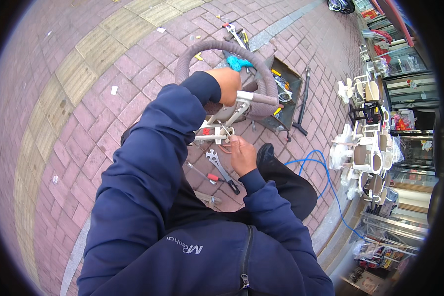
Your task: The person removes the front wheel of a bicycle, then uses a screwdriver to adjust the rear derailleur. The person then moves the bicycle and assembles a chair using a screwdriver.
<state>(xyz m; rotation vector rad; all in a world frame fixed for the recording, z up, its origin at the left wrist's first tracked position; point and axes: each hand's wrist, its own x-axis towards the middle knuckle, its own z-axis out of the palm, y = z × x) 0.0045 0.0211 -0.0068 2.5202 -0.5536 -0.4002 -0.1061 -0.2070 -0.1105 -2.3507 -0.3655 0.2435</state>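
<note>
In front of me stands a cream metal frame (236, 109) with a thick grey-brown padded ring (209, 45) curving over its far side. My left hand (225, 85) is closed round the upper part of this frame, knuckles up, near the padding. Lower down, my right hand (242, 154) is pinched beside the frame's lower bars and a small red part (206, 131). A thin metal piece shows by its fingertips, too small to name. On the paving below lie a flat silver wrench (217, 162) with a black end and a rod with a red grip (212, 176).
Right of the frame stands an open metal toolbox (292, 81) with yellow-handled tools, beside a black bar (304, 101). Beyond the ring lie a teal tool (238, 63) and pliers. A blue hose (325, 167) runs right, towards several white-framed child seats (367, 148) by a shopfront.
</note>
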